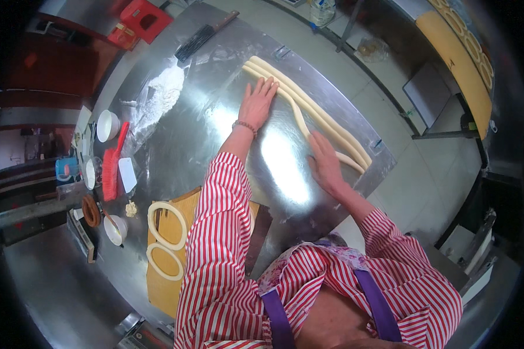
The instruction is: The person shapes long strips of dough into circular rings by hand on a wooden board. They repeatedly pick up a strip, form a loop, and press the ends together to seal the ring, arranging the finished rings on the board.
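Long pale dough ropes [337, 132] lie side by side along the steel table's right part [204, 145], the innermost curving away from the others. My left hand [257, 103], a beaded bracelet at the wrist, lies with fingers stretched out on that rope near its far end. My right hand [326, 166] rests lower on the same rope, fingers extended over it and thumb apart. A wooden board [163, 291] beside my left sleeve holds oval dough rings [181, 227], partly hidden by that arm.
Flour [163, 93], a dark-bristled brush [195, 41], a red brush [110, 171], white bowls [108, 125], a small dough scrap [131, 209] and brown rings [91, 210] lie toward the left. A red stool [145, 17] is beyond. At upper right, a rack holds a board [442, 52] with dough rings.
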`<state>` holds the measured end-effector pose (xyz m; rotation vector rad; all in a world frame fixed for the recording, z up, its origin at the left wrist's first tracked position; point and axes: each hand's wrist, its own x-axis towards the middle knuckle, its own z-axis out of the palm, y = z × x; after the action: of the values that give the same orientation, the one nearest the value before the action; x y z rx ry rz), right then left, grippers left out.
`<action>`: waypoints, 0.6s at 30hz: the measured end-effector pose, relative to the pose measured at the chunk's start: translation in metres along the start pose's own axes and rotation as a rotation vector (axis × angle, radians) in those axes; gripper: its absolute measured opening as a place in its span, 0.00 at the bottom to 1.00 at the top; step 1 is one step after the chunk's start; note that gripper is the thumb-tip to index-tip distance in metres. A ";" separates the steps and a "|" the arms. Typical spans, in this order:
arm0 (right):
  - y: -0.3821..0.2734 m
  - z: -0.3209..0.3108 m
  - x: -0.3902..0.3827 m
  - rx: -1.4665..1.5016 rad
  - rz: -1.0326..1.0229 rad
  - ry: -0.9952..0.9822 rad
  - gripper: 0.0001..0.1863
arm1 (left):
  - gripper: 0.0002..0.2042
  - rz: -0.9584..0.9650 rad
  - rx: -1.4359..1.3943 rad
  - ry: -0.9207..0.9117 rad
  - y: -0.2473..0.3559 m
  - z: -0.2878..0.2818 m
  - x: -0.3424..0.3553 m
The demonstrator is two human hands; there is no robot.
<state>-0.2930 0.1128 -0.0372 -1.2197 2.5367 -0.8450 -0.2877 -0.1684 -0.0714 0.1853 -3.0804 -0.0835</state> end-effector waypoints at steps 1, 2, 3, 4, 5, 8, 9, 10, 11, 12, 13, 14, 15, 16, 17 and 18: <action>0.016 -0.008 -0.019 -0.055 0.021 0.005 0.31 | 0.29 0.031 -0.001 0.034 -0.008 0.005 0.001; 0.034 -0.015 -0.053 -0.103 0.055 -0.001 0.29 | 0.26 0.048 -0.031 0.040 0.001 0.008 -0.007; 0.036 -0.023 -0.062 -0.112 0.086 0.030 0.26 | 0.24 0.060 -0.054 0.054 0.003 0.003 -0.009; 0.034 -0.036 -0.065 -0.124 0.116 0.065 0.23 | 0.21 0.075 -0.078 0.073 0.003 -0.002 -0.008; 0.034 -0.044 -0.067 -0.137 0.144 0.099 0.21 | 0.18 0.065 -0.094 0.063 0.002 -0.005 -0.010; 0.045 -0.051 -0.068 -0.154 0.165 0.079 0.19 | 0.07 0.040 -0.076 0.097 -0.005 -0.010 -0.008; 0.046 -0.052 -0.066 -0.150 0.220 0.004 0.20 | 0.06 0.078 -0.059 0.087 -0.009 -0.010 -0.003; 0.043 -0.056 -0.059 -0.148 0.269 -0.070 0.20 | 0.05 0.111 -0.041 0.080 -0.015 -0.012 0.002; 0.042 -0.060 -0.052 -0.147 0.318 -0.145 0.21 | 0.04 0.143 -0.022 0.073 -0.021 -0.014 0.004; 0.047 -0.061 -0.047 0.073 0.439 -0.223 0.20 | 0.04 0.210 -0.028 0.096 -0.026 -0.017 0.004; 0.055 -0.063 -0.043 0.294 0.559 -0.301 0.20 | 0.04 0.278 -0.035 0.118 -0.030 -0.020 0.002; 0.062 -0.066 -0.039 0.517 0.673 -0.380 0.20 | 0.05 0.344 -0.041 0.141 -0.036 -0.023 0.000; 0.067 -0.071 -0.035 0.637 0.704 -0.370 0.20 | 0.06 0.336 -0.096 0.052 -0.043 -0.027 -0.005; 0.065 -0.082 -0.030 0.756 0.735 -0.369 0.19 | 0.06 0.322 -0.156 -0.041 -0.048 -0.033 -0.016; 0.064 -0.090 -0.027 0.873 0.771 -0.376 0.19 | 0.07 0.301 -0.222 -0.138 -0.048 -0.042 -0.030; 0.063 -0.096 -0.023 0.898 0.730 -0.360 0.20 | 0.08 0.194 -0.361 -0.211 -0.046 -0.052 -0.046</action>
<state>-0.3585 0.2013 0.0034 -0.1218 1.7152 -1.1915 -0.2337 -0.2112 -0.0246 -0.1486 -3.1949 -0.6827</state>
